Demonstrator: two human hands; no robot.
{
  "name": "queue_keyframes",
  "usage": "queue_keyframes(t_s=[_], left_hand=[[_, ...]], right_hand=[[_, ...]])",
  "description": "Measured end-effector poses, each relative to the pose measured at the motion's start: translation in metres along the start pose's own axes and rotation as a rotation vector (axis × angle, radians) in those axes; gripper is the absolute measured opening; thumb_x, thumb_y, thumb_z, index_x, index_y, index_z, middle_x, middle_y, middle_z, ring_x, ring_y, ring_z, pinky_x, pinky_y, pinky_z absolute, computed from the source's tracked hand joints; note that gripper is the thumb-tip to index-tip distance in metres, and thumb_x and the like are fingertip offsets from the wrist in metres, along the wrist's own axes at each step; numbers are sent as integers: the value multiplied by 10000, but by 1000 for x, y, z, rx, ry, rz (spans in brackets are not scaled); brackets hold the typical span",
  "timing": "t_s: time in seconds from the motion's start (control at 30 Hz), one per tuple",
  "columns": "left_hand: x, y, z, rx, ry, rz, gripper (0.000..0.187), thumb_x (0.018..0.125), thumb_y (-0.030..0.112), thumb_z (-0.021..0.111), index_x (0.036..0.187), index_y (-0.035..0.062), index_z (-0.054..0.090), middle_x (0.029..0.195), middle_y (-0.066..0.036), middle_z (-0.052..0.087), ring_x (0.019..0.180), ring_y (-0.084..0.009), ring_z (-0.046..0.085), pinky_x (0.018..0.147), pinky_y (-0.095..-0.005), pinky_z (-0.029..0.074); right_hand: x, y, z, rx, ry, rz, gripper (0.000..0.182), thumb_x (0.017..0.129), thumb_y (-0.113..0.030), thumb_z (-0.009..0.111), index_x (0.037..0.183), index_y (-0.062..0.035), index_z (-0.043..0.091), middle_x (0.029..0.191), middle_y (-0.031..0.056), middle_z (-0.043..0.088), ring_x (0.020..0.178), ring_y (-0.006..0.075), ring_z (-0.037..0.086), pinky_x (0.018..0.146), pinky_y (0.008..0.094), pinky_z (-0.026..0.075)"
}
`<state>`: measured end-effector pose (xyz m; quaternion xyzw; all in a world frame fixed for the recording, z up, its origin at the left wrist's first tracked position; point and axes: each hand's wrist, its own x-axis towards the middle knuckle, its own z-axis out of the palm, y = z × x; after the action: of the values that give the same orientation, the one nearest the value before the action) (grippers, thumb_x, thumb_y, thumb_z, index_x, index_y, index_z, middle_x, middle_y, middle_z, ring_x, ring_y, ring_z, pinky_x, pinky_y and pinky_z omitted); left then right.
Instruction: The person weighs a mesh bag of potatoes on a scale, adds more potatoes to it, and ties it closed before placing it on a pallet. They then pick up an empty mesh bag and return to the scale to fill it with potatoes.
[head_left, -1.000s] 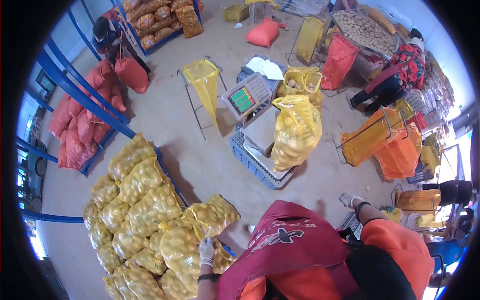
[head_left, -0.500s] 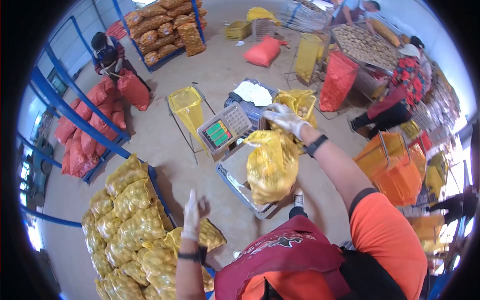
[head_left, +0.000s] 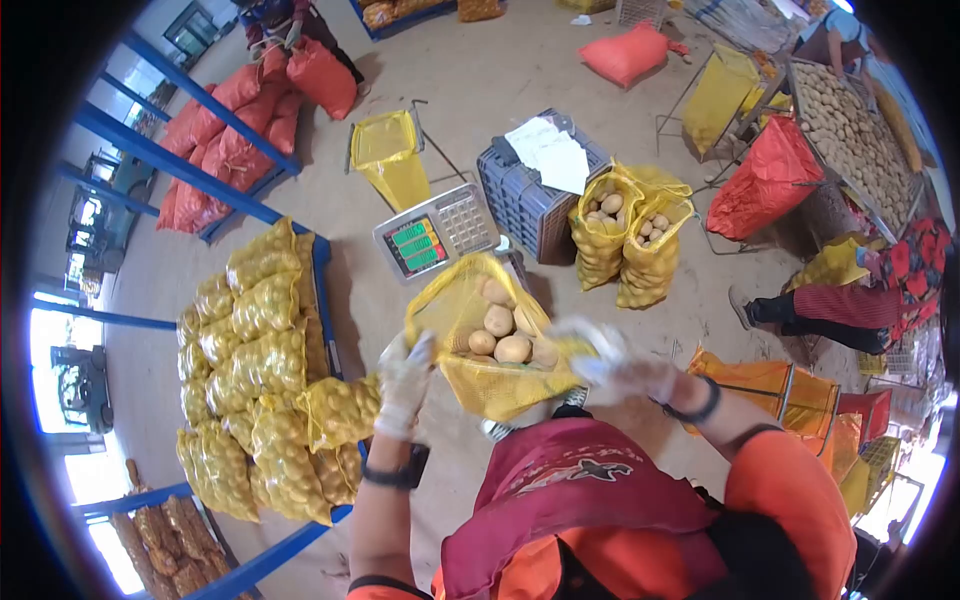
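A yellow mesh bag [head_left: 462, 385] gapes open in front of me, with several potatoes [head_left: 498, 320] visible inside. My left hand [head_left: 405, 388], in a whitish glove, is closed on the left side of its rim. On the opposite side, my gloved right hand [head_left: 625, 368] is blurred by motion; the mesh stretches to its fingers, which appear closed on the rim. Behind the bag is a scale display [head_left: 432, 235] with lit green digits. The bag largely hides the scale's platform.
Filled yellow bags [head_left: 265, 350] are stacked at left beside blue rails [head_left: 180, 165]. Two open potato bags [head_left: 650, 265] stand by a grey crate [head_left: 535, 205] topped with paper [head_left: 550, 152]. An empty bag hangs on a stand [head_left: 390, 150]. Co-workers are at a potato-covered table [head_left: 850, 130].
My right hand has moved from the bags by the crate to the bag before me. My left hand has come in to its rim. That bag's gathered top is now spread open, and the view has shifted.
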<state>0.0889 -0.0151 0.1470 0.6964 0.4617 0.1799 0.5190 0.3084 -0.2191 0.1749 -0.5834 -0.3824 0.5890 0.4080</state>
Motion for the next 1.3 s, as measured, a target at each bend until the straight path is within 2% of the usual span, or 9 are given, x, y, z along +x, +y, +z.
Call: queue_keyframes(t_s=[0.2, 0.27, 0.33, 0.4, 0.57, 0.9, 0.97, 1.13, 1.3], left_hand=[[-71, -19, -26, -162, 111, -78, 269, 882, 227, 525, 853, -27, 606, 650, 34, 524, 576, -34, 439, 499, -209, 371], [-73, -9, -19, -237, 105, -70, 288, 893, 254, 517, 896, -15, 620, 655, 42, 517, 575, -25, 430, 494, -196, 368], [-70, -11, -14, -341, 102, -52, 297, 895, 266, 515, 907, -11, 622, 656, 41, 518, 572, -23, 429, 493, -193, 367], [-69, -19, -15, -397, 109, -17, 313, 897, 288, 513, 925, -3, 623, 662, 37, 528, 560, -17, 440, 485, -184, 371], [-80, -31, -40, -460, 143, -93, 324, 888, 302, 523, 886, -7, 623, 657, 8, 556, 540, -29, 467, 473, -182, 391], [-85, -41, -39, -278, -101, 58, 328, 872, 287, 545, 841, -34, 606, 620, -82, 564, 559, -92, 529, 508, -267, 439], [-83, -40, -47, -233, -40, 125, 317, 870, 277, 549, 871, -33, 612, 658, -92, 586, 575, -92, 533, 523, -261, 443], [-80, -32, -56, -529, -138, -34, 311, 880, 274, 548, 919, -26, 621, 767, -10, 599, 676, -45, 511, 588, -220, 434], [-80, -35, -43, -626, -131, -53, 306, 878, 260, 555, 966, -28, 611, 781, -12, 598, 685, -42, 511, 596, -212, 435]], right_hand=[[-36, 38, 5, -617, -92, -345, 301, 829, -126, 522, 1111, -22, 496, 887, 85, 548, 755, 130, 552, 686, 255, 462], [-2, -34, 7, -731, 263, -1053, 212, 880, -161, 492, 1010, -1, 544, 878, 99, 569, 750, 176, 561, 679, 282, 462], [26, -78, 36, -160, -315, -733, 206, 859, -157, 484, 980, -10, 564, 828, 103, 576, 738, 194, 569, 677, 284, 468], [81, -65, 68, -454, -563, -311, 239, 847, -184, 486, 1030, -46, 556, 902, 124, 579, 840, 251, 580, 723, 336, 462], [180, 1, 53, -1012, -208, 296, 451, 716, -339, 595, 1068, -58, 585, 1039, 183, 600, 967, 316, 575, 817, 383, 447], [215, 43, 87, -982, 255, 122, 525, 706, -418, 591, 1085, -53, 579, 1120, 181, 566, 1070, 311, 515, 901, 365, 402], [202, 34, 65, -914, 38, -63, 454, 801, -402, 534, 1082, -47, 576, 1116, 149, 574, 998, 296, 558, 862, 363, 430], [109, 4, 34, 850, 82, 358, 401, 839, -377, 511, 1009, -16, 561, 1029, 145, 582, 857, 289, 609, 675, 440, 518], [96, 25, 53, -410, -91, 259, 329, 801, -313, 564, 952, -20, 571, 976, 136, 604, 852, 261, 607, 720, 401, 492]])
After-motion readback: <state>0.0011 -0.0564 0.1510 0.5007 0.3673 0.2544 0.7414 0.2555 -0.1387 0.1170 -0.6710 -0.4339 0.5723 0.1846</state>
